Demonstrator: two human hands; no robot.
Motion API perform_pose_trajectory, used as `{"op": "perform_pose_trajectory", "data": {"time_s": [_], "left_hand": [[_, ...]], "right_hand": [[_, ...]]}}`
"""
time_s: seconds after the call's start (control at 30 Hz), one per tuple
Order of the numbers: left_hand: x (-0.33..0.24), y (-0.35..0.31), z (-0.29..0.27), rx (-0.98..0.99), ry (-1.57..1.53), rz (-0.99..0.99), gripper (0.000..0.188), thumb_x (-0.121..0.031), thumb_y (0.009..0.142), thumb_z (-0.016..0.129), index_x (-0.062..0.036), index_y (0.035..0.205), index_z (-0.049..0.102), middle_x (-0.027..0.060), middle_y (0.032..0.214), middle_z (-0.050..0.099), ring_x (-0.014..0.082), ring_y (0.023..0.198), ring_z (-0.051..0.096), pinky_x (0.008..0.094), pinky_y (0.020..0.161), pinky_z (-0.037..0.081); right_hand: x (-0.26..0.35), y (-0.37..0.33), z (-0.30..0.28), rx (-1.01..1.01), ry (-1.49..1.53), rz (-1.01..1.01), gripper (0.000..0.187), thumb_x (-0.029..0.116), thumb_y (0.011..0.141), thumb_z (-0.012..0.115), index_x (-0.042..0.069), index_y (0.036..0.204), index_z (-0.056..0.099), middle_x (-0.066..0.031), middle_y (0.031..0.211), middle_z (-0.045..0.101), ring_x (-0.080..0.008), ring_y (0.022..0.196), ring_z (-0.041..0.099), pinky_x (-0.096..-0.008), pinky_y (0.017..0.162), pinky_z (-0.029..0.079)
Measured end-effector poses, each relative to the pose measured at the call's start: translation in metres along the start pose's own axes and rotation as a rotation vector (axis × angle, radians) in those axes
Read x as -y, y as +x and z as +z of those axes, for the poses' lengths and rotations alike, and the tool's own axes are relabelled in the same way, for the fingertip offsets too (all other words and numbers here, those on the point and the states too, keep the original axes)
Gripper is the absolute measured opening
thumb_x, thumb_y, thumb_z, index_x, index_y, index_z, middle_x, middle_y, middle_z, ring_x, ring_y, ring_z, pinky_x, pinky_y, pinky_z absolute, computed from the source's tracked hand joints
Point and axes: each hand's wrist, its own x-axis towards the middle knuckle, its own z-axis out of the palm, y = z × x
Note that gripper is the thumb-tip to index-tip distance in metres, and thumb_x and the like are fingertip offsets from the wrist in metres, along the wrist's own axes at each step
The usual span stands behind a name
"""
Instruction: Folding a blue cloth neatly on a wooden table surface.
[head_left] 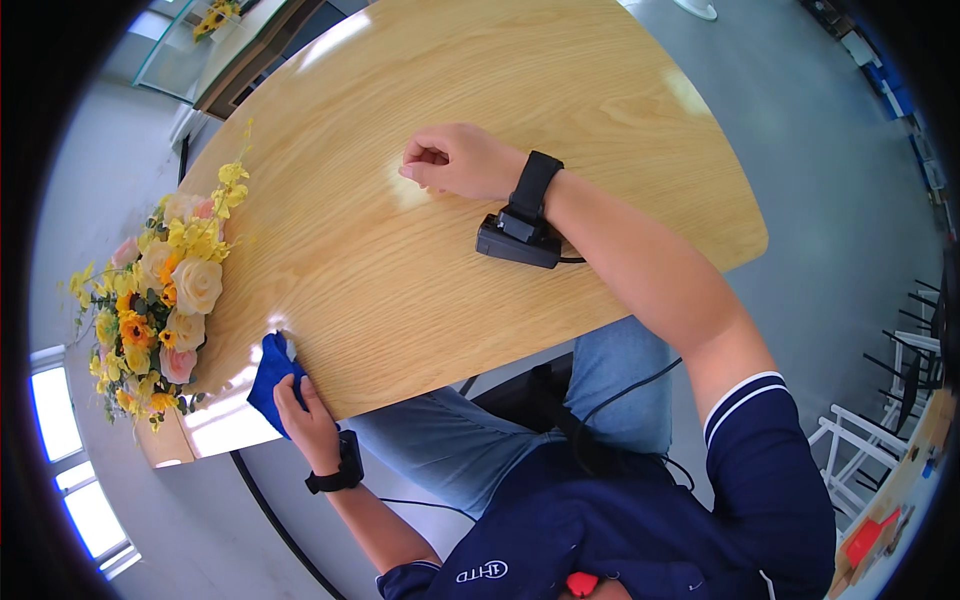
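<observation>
At the table's near-left edge my left hand (308, 425) rests on a blue cloth (268, 388), its fingers pressed over the cloth's right side. The cloth lies crumpled and folded, with one corner pointing away from me. My right hand (460, 160) is over the middle of the wooden table (480, 330), fingers curled in and thumb and fingertips close together. Anything between them is too small or hidden to make out. Each wrist wears a black strap; the right one carries a black box-shaped device (518, 240) with a cable.
A bouquet of yellow, white and pink flowers (165, 300) stands along the table's left edge, close to the cloth. Dark cables (630, 388) run by my legs. White chairs (855, 440) stand at the right, and a glass-topped cabinet (215, 60) is at the far left.
</observation>
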Motion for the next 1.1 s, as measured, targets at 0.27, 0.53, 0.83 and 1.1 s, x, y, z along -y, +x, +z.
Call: {"op": "perform_pose_trajectory", "data": {"time_s": [0.27,0.53,0.83,1.1], "left_hand": [[-0.112,-0.008,0.025,0.195,-0.239,0.277,0.013,-0.005,0.077,0.059,0.0007,0.085,0.051,0.0149,0.081,0.052,0.0319,0.075,0.050,0.0358,0.068,0.039],[-0.158,-0.013,0.043,0.271,-0.325,0.419,0.018,-0.006,0.071,0.062,-0.0035,0.086,0.052,0.0091,0.081,0.054,0.0267,0.076,0.052,0.0344,0.068,0.037],[-0.158,-0.014,0.043,0.257,-0.304,0.420,0.017,-0.007,0.072,0.062,-0.0038,0.086,0.053,0.0091,0.082,0.054,0.0264,0.078,0.053,0.0346,0.068,0.037],[-0.158,-0.015,0.043,0.252,-0.308,0.413,0.018,-0.007,0.072,0.062,-0.0038,0.087,0.052,0.0089,0.081,0.054,0.0264,0.077,0.053,0.0347,0.068,0.037]], "right_hand": [[0.006,0.000,0.000,-0.002,-0.014,0.044,0.025,0.025,0.085,0.058,0.002,0.075,0.053,-0.0027,0.065,0.053,-0.0083,0.057,0.049,-0.0235,0.053,0.041],[0.000,0.000,-0.001,-0.075,-0.030,0.031,0.037,0.032,0.081,0.060,0.000,0.063,0.051,-0.0055,0.054,0.051,-0.0125,0.049,0.044,-0.0278,0.047,0.037],[0.002,-0.001,-0.002,-0.065,-0.073,-0.008,0.039,0.031,0.075,0.067,0.004,0.058,0.043,-0.0027,0.052,0.042,-0.0123,0.049,0.037,-0.0267,0.046,0.034],[-0.002,0.001,-0.001,-0.093,-0.082,-0.075,0.043,0.023,0.074,0.068,0.005,0.059,0.032,-0.0047,0.051,0.037,-0.0146,0.049,0.032,-0.0301,0.046,0.032]]}}
